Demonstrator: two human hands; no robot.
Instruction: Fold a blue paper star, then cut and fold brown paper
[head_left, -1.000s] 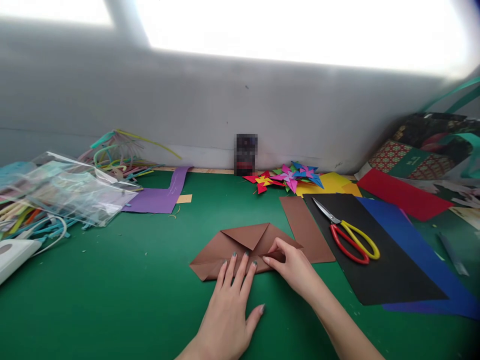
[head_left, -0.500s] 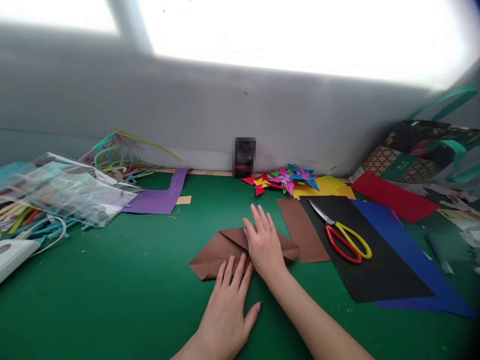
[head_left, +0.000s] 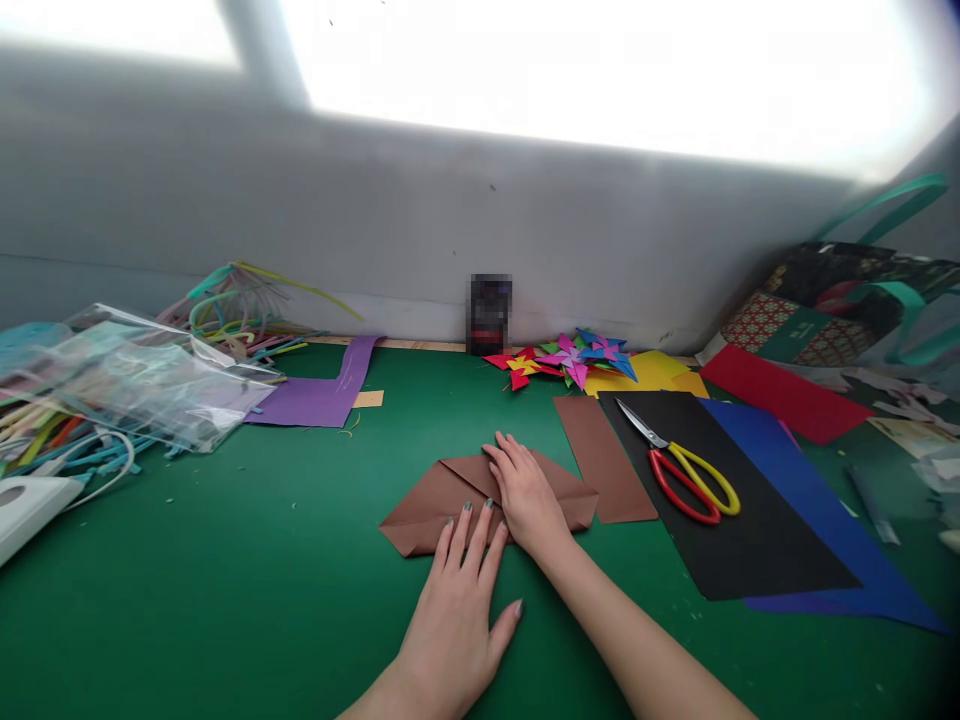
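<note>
A folded sheet of brown paper [head_left: 427, 505] lies flat on the green table [head_left: 247, 600], with creases and overlapping flaps showing. My left hand [head_left: 457, 610] rests with its fingers spread on the paper's near edge, thumb out over the table. On the paper's middle and right part lies my right hand [head_left: 529, 495], flat, with the fingers stretched out. It covers part of the folds. To the right, a strip of brown paper [head_left: 606, 460] sits beside a black sheet [head_left: 750, 540]. Scissors [head_left: 679, 460] with one red and one yellow handle lie on the black sheet.
Folded paper stars [head_left: 574, 355] are at the back by yellow paper [head_left: 652, 375]. Blue [head_left: 810, 480] and red paper [head_left: 787, 395] and a patterned bag [head_left: 787, 310] are right. Purple paper [head_left: 307, 400], a clear plastic bag [head_left: 165, 370] and a white box [head_left: 30, 510] are left.
My right hand has slid slightly down over the paper, towards me. My left hand and the brown paper have hardly moved.
</note>
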